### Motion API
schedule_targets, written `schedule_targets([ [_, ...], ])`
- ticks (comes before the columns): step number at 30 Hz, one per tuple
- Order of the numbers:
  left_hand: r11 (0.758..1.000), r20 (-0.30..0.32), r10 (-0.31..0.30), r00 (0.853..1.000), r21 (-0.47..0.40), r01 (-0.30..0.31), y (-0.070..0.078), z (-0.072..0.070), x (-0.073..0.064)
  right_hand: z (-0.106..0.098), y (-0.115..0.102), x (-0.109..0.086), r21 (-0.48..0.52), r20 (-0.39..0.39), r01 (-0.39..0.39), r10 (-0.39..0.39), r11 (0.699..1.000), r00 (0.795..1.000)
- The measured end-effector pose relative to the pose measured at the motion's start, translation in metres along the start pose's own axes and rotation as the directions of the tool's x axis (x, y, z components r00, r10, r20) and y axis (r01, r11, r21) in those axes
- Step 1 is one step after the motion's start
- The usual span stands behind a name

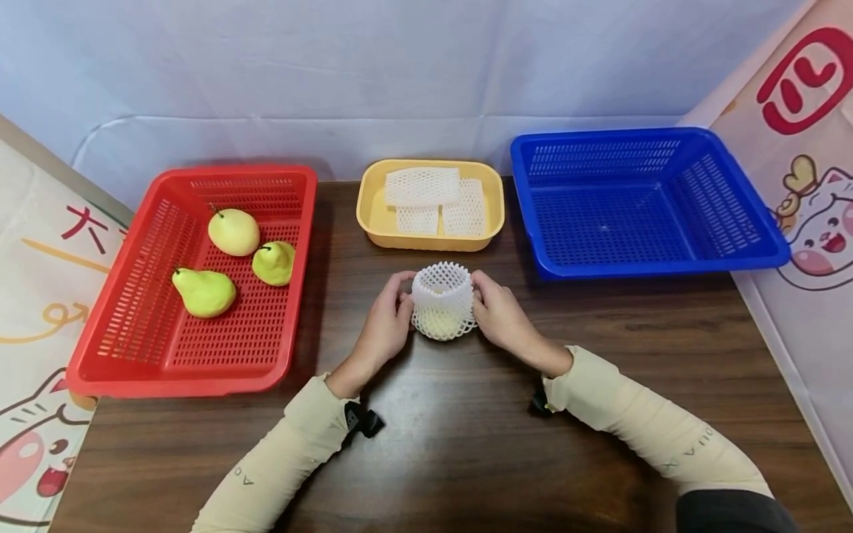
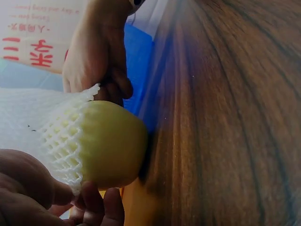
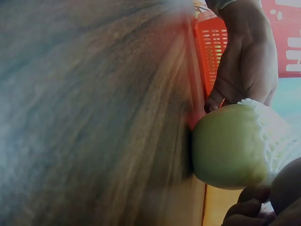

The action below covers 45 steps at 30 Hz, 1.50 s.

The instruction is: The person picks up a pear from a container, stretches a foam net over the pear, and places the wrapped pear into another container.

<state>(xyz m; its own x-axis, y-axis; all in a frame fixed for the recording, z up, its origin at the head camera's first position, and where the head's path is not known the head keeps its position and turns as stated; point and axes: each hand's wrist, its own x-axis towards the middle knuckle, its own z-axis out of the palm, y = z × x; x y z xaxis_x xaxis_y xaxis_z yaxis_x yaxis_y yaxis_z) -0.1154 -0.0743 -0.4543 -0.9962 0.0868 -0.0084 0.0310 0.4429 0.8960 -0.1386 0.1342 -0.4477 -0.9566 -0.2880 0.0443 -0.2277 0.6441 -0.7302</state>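
Observation:
A white foam fruit net [image 1: 443,292] stands at the middle of the table, pulled partway down over a pale yellow-green pear [image 2: 117,141]. The bare lower part of the pear rests at the tabletop in both wrist views; its upper part is hidden inside the net. From the left side my left hand [image 1: 389,317] pinches the net's lower edge between thumb and fingers. Opposite it, my right hand [image 1: 501,312] pinches the same edge on the right, with its curled fingers beside the pear.
On the left, a red basket [image 1: 293,326] holds a pale round pear [image 1: 234,232] and two greener pears [image 1: 205,293]. Behind the hands, a yellow tray [image 1: 373,222] contains several flat foam nets [image 1: 423,186]. A blue basket [image 1: 600,222] stands at the back right.

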Motion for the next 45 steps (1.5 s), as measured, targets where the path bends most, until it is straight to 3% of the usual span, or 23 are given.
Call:
schedule_targets([
  [7, 0.994, -0.042, 0.076, 0.996, 0.081, -0.073, -0.002, 0.001, -0.002, 0.003, 0.000, -0.001, -0.017, 0.009, -0.017, 0.017, 1.000, 1.000],
  [12, 0.982, -0.088, 0.164, 0.983, 0.114, -0.153, -0.003, 0.002, -0.002, 0.004, -0.001, -0.003, -0.051, 0.014, -0.026, 0.027, 0.998, 1.000],
  [17, 0.973, -0.098, 0.212, 0.972, 0.116, -0.200, -0.003, 0.002, -0.002, 0.001, -0.002, -0.004, -0.122, 0.022, -0.031, 0.034, 0.992, 0.999],
  [21, 0.978, -0.052, 0.193, 0.980, 0.090, -0.188, -0.002, 0.000, -0.005, 0.000, -0.001, -0.004, -0.144, 0.029, -0.022, 0.026, 0.989, 0.999],
  [25, 0.985, 0.070, 0.153, 0.986, 0.073, -0.158, 0.001, -0.006, -0.009, 0.000, 0.001, -0.004, -0.138, 0.026, -0.004, 0.008, 0.990, 1.000],
  [30, 0.979, 0.219, 0.149, 0.964, 0.104, -0.175, 0.006, -0.012, -0.014, 0.000, 0.003, -0.002, -0.116, -0.001, 0.038, -0.038, 0.993, 0.999],
  [33, 0.967, 0.227, 0.161, 0.960, 0.157, -0.199, 0.008, -0.012, -0.015, -0.001, 0.003, 0.000, -0.075, -0.018, 0.088, -0.090, 0.993, 0.996],
  [38, 0.963, 0.198, 0.144, 0.970, 0.197, -0.184, 0.009, -0.010, -0.015, -0.010, 0.003, 0.000, 0.064, 0.011, 0.205, -0.206, 0.977, 0.978],
  [42, 0.956, 0.197, 0.155, 0.968, 0.217, -0.197, 0.011, -0.011, -0.013, -0.021, 0.007, -0.003, 0.181, 0.096, 0.291, -0.312, 0.939, 0.945],
  [45, 0.948, 0.209, 0.167, 0.964, 0.233, -0.215, 0.012, -0.013, -0.013, -0.022, 0.011, -0.004, 0.211, 0.156, 0.327, -0.362, 0.921, 0.919],
])
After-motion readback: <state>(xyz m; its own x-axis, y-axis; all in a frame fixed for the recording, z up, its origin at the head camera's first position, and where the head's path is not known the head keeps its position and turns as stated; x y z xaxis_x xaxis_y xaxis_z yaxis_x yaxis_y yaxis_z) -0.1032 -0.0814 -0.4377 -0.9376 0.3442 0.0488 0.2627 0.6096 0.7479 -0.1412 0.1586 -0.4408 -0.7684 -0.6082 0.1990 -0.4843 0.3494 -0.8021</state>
